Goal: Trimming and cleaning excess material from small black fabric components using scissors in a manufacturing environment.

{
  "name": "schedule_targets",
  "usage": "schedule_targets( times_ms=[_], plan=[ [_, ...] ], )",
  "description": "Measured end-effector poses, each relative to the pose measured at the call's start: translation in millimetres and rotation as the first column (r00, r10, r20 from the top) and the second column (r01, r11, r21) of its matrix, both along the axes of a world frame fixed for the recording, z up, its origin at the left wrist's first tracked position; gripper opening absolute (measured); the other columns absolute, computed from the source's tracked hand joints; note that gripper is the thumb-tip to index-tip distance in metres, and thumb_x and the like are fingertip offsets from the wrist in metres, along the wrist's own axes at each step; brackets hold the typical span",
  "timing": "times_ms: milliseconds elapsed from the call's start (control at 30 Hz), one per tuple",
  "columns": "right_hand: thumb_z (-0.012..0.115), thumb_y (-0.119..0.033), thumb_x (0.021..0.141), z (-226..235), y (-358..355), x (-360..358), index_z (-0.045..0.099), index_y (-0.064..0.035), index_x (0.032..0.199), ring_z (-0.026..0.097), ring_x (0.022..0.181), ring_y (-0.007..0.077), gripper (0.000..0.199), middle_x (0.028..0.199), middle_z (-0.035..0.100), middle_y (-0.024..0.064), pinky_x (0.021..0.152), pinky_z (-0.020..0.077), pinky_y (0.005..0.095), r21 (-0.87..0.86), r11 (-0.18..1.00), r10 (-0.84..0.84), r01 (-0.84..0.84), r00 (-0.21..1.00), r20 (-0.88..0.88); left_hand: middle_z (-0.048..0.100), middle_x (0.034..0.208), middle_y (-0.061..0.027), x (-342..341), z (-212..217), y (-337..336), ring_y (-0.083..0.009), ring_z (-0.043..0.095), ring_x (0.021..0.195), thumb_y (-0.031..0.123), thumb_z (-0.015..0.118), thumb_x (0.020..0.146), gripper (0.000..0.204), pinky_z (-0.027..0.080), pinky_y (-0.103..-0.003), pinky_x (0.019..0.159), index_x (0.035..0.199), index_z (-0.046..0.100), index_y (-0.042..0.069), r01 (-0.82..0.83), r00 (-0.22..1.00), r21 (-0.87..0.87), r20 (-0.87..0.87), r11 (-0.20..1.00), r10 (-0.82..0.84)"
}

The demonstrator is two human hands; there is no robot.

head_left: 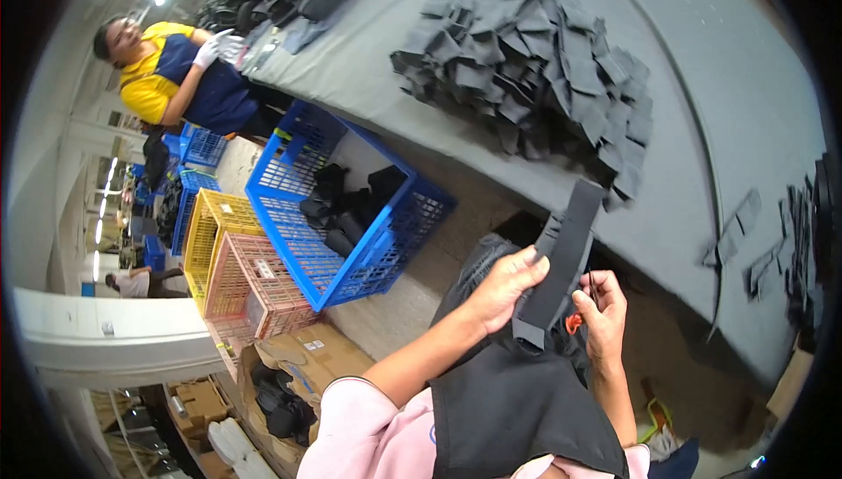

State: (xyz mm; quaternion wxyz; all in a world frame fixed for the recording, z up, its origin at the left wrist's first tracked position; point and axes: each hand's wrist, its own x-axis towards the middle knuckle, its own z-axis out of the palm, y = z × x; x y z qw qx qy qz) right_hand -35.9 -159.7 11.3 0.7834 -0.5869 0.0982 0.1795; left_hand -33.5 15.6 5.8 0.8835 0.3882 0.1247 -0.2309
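My left hand (510,284) is closed on a long dark grey fabric strip (568,242), thumb on top, above my lap. The strip slants up toward the table edge, and its lower end is folded over, showing lighter grey. Beside the strip's right edge, my right hand (605,310) is closed around a small tool with an orange-red part (574,324), which looks like thread snips; its blades are mostly hidden by my fingers. A large heap of similar grey fabric pieces (526,58) lies on the table just beyond my hands.
The grey-covered table (693,242) carries more dark strips (794,242) at right. Left of me stand a blue crate (289,189) with black pieces inside, a pink crate (263,286), a yellow crate (206,233) and a cardboard box (329,352). Across, a gloved co-worker (189,75) stands by the table.
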Motion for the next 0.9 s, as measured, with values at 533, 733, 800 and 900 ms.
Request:
schedule_targets(
  times_ms=[533, 733, 800, 900],
  plan=[
    [0.061, -0.005, 0.071, -14, -4, 9, 0.049, -0.0005, 0.063, 0.043, 0.057, 0.0076, 0.015, 0.069, 0.047, 0.0031, 0.049, 0.0331, 0.0212, -0.063, 0.988, 0.153, -0.14, 0.934, 0.322, 0.061, 0.101, -0.001, 5, -3, 1, -0.0081, 0.057, 0.091, 0.019, 0.053, 0.091, 0.027, 0.046, -0.024, 0.082, 0.113, 0.054, 0.005, 0.075, 0.996, -0.037, -0.051, 0.996, -0.077],
    [0.059, -0.006, 0.074, -11, -4, -2, 0.05, -0.0021, 0.068, 0.038, 0.051, 0.0054, 0.012, 0.069, 0.046, 0.0013, 0.045, 0.029, 0.0208, 0.298, 0.954, -0.013, -0.011, 0.997, 0.08, 0.062, 0.1, -0.0027, 7, 3, -2, -0.0094, 0.059, 0.089, 0.02, 0.053, 0.091, 0.023, 0.048, -0.025, 0.081, 0.108, 0.056, 0.005, 0.103, 0.994, -0.061, -0.035, 0.993, -0.105],
    [0.058, -0.008, 0.08, -10, -4, -7, 0.051, -0.0036, 0.077, 0.033, 0.045, 0.0025, 0.01, 0.068, 0.045, -0.0013, 0.041, 0.0264, 0.0177, 0.154, 0.987, -0.057, 0.042, 0.993, 0.1, 0.062, 0.1, -0.0027, 6, 3, -3, -0.0096, 0.059, 0.09, 0.02, 0.053, 0.091, 0.022, 0.048, -0.025, 0.081, 0.107, 0.057, 0.005, 0.099, 0.994, -0.063, -0.049, 0.993, -0.103],
    [0.058, -0.007, 0.083, 1, 1, -10, 0.049, -0.0045, 0.078, 0.034, 0.045, 0.0017, 0.01, 0.066, 0.044, -0.0032, 0.04, 0.0275, 0.0162, 0.07, 0.996, -0.059, 0.055, 0.997, 0.059, 0.062, 0.098, -0.0017, 5, 1, -8, -0.0087, 0.058, 0.088, 0.02, 0.054, 0.091, 0.021, 0.047, -0.024, 0.08, 0.104, 0.058, 0.005, 0.053, 0.997, -0.046, -0.052, 0.998, -0.056]
  ],
)
